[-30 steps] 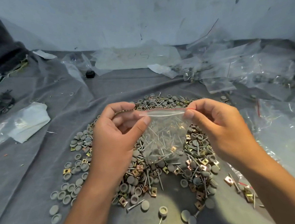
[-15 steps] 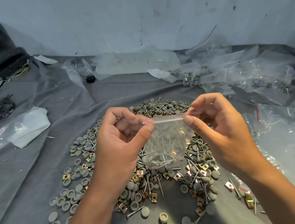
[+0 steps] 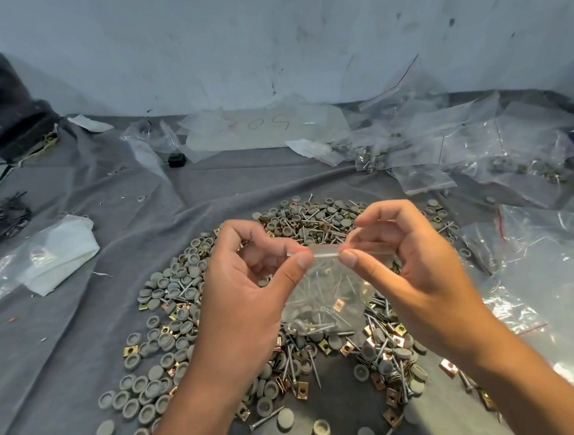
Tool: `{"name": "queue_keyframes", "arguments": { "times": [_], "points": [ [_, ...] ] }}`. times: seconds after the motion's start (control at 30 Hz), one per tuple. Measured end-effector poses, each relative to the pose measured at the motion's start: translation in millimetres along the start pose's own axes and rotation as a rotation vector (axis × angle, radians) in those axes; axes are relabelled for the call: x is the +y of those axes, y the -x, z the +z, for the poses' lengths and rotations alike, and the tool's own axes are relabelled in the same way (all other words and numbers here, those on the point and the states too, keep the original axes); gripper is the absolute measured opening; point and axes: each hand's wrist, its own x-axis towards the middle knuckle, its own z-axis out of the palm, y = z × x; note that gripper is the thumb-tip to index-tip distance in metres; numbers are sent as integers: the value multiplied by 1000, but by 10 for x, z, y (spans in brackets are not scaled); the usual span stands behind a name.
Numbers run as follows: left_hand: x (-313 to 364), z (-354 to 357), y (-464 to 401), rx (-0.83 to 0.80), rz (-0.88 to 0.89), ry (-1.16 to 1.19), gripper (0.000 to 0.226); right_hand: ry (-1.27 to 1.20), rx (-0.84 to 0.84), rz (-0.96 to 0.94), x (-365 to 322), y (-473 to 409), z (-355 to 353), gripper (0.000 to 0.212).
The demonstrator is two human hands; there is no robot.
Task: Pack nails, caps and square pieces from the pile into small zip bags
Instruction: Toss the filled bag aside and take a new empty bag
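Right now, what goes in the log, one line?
step: sealing zip | left hand: pinches bag top | right hand: pinches bag top | bag: filled, over pile

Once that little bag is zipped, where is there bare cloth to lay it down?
Bare grey cloth lies left of the pile, below the white folded bag. Another bare strip runs between the pile's far edge and the large flat bag by the wall. The right side is crowded with clear bags; under both hands the pile covers the cloth.
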Motion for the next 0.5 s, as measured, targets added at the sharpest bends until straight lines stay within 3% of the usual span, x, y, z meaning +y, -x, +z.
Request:
{"name": "queue_keyframes", "arguments": {
  "times": [0.23,0.5],
  "points": [
    [9,1,51,-54,-2,-28,45,-7,32,-11,-17,18,28,33],
    [2,-47,42,-47,-59,-27,34,-194,-13,57,-30,-30,-114,40]
  ]
}}
